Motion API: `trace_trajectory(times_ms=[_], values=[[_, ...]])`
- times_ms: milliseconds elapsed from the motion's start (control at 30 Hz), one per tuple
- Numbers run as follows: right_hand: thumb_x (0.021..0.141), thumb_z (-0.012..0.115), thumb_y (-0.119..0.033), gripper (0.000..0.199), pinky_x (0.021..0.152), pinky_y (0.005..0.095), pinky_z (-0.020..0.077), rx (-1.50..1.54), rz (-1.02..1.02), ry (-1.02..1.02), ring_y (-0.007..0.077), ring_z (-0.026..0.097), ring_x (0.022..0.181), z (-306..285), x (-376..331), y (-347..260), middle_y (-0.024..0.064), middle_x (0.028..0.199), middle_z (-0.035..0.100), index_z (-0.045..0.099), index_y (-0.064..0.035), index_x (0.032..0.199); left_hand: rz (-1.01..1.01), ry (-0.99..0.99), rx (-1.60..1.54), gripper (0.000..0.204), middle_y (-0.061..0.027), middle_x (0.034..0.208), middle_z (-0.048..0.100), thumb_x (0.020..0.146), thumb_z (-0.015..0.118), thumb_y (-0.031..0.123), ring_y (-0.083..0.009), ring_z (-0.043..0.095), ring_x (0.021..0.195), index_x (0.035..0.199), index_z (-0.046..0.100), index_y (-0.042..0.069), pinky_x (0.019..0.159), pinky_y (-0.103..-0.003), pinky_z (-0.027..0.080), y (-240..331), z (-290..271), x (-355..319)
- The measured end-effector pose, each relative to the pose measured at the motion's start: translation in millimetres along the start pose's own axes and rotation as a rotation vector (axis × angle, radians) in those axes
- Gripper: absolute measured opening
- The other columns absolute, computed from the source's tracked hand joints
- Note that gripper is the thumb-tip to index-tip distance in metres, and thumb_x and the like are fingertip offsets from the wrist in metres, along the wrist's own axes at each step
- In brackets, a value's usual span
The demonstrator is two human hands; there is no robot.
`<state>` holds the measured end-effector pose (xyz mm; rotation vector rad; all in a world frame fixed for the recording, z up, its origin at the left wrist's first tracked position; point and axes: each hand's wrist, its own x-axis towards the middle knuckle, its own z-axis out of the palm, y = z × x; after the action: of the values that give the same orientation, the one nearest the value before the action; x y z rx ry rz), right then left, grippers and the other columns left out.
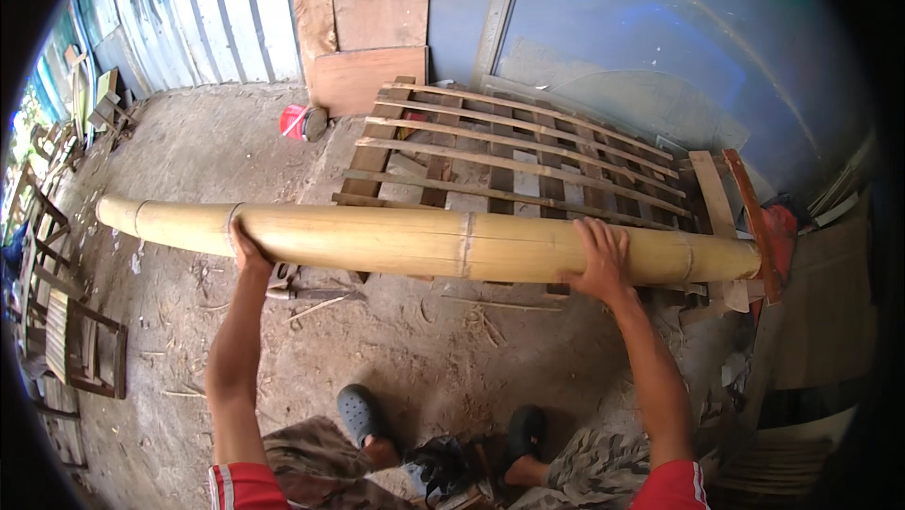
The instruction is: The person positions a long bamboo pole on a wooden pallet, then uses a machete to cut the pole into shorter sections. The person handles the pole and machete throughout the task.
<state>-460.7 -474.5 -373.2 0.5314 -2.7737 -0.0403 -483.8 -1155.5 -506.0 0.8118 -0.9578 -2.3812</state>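
Note:
A long, thick yellow bamboo pole [377,238] stretches almost level across the view, with dark rings at its joints. My left hand [251,251] grips it left of the middle, thumb against the near side and the other fingers mostly hidden beneath. Toward the right part of the pole, my right hand [601,260] is closed over it, its fingers bent across the top. The pole's right end lies close to an upright reddish-brown wooden slat [752,225]; whether they touch I cannot tell.
Behind the pole a slatted wooden rack [528,138] stands by a blue panel [650,48]. A red bucket [295,122] lies tipped near a plywood sheet [370,81]. Wooden chairs [87,345] line the left side. Shavings and a dark-handled tool [281,276] lie on the floor.

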Motion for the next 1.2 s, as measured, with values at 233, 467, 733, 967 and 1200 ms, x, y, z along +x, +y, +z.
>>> trace_trajectory(times_ms=[233,467,733,967,1200], values=[[0.056,0.075,-0.081,0.124,0.11,0.0677,0.025,-0.031,-0.13,-0.034,0.0382,0.041,0.139,14.5,9.4,16.4,0.0202,0.149,0.044,0.038,-0.0158,0.155,-0.17,-0.107,0.094,0.086,-0.0068,0.142,0.055,0.081,0.052,0.08,-0.0318,0.052,0.128,0.142,0.051,0.02,0.113,-0.053,0.038,-1.0,-34.0,56.1],[0.055,0.08,-0.076,0.119,0.112,0.0668,0.0248,0.089,-0.032,0.099,0.0368,0.045,0.135,43.4,15.1,-32.4,0.0181,0.143,0.048,0.044,-0.0121,0.149,-0.143,-0.059,0.265,0.091,-0.004,0.143,0.055,0.078,0.053,0.084,-0.028,0.051,0.13,0.148,0.047,0.025,0.108,-0.051,0.042,40.5,-16.1,98.7],[0.055,0.077,-0.079,0.119,0.112,0.0667,0.0229,0.073,-0.015,0.185,0.0383,0.044,0.133,42.9,36.6,-50.4,0.0188,0.14,0.048,0.049,-0.0068,0.145,0.061,0.027,0.464,0.096,-0.0111,0.126,0.065,0.071,0.082,0.066,-0.0237,0.063,0.11,0.136,0.056,0.001,0.092,-0.039,0.053,25.3,21.5,75.3],[0.063,0.071,-0.083,0.115,0.115,0.0649,0.0213,0.012,0.008,0.164,0.0361,0.038,0.139,43.8,18.0,-55.2,0.0185,0.143,0.046,0.046,-0.0074,0.147,0.364,0.241,1.072,0.105,-0.0211,0.147,0.043,0.071,0.079,0.07,-0.0359,0.039,0.136,0.143,0.047,0.0,0.113,-0.055,0.034,-37.9,80.3,30.3],[0.069,0.064,-0.085,0.12,0.117,0.0669,0.0165,0.003,0.036,-0.025,0.0371,0.031,0.146,47.8,19.6,-48.4,0.0199,0.153,0.037,0.034,-0.0076,0.155,0.7,-0.265,1.868,0.113,-0.0232,0.167,0.01,0.076,0.061,0.082,-0.0397,0.009,0.155,0.16,0.023,0.017,0.12,-0.069,0.006,-104.9,153.2,-109.4]])
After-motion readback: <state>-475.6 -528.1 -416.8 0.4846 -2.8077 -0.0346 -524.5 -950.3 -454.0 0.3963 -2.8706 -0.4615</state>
